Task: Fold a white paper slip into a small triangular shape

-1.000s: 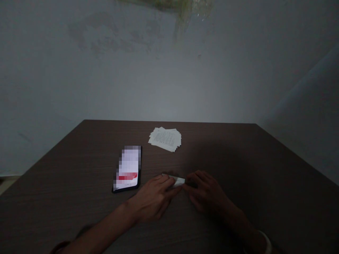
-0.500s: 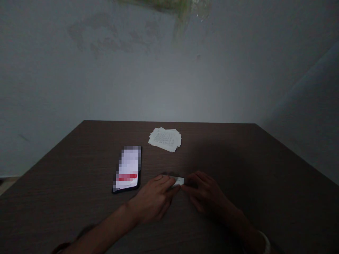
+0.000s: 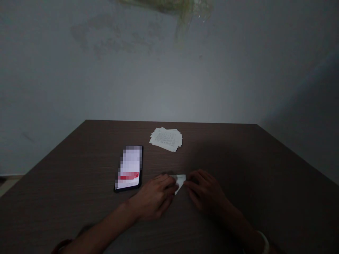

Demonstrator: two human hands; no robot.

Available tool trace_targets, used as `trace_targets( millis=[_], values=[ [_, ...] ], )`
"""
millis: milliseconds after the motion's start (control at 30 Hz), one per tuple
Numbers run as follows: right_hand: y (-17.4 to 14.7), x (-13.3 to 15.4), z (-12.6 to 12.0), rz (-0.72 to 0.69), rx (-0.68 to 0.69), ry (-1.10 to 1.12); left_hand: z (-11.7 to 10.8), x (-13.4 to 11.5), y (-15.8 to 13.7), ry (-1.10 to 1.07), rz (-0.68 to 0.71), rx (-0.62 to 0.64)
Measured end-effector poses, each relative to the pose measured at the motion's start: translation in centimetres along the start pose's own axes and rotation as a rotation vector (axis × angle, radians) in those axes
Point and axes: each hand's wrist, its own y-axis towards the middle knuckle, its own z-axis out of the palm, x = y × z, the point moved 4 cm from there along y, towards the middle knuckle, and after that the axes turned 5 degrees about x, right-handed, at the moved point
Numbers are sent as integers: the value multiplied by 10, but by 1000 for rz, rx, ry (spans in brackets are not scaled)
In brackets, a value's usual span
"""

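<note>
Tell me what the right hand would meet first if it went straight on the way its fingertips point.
The right hand would likely meet the small white paper first, with the left hand just beyond; whether it already touches the paper is unclear.

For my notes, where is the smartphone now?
In the head view, the smartphone lies left of centre on the table, beyond and left of the left hand, nearer than the pile of printed papers.

The phone [image 3: 129,162] has a black edge, a pale purple screen and a red stripe. Right of the phone, the small paper [image 3: 180,180] is white. Past the phone, the paper pile [image 3: 166,139] is white with dark writing. Under the phone, the bench [image 3: 79,165] is streaky dark brown.
</note>
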Motion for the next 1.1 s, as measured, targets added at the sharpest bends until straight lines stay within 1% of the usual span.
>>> trace_targets(
  millis=[133, 233, 300, 333, 400, 467, 567, 633, 767, 1100],
  values=[
    [4, -2, 4, 15, -44, 4, -1, 0, -1, -19, 13, -18],
    [7, -4, 5, 61, -81, 17, 0, 2, -2, -30, 27, -24],
    [9, -5, 5, 85, -100, 15, 1, 4, -3, -29, 41, -80],
    [9, -5, 4, 89, -105, 12, 0, 6, -4, -30, 37, -131],
    [10, -6, 3, 88, -111, 12, 1, 12, -5, -36, 4, -212],
    [11, -7, 3, 96, -113, 27, 2, 17, -6, -27, -60, -275],
    [10, -10, 4, 130, -118, 88, 3, 26, -6, -10, -167, -329],
    [9, -13, 7, 167, -121, 143, 5, 29, -5, -19, -197, -325],
    [11, -20, 9, 220, -126, 224, 8, 31, -4, -14, -208, -289],
    [18, -24, 7, 195, -64, 409, 6, 30, -2, -24, -219, -231]
  ],
)
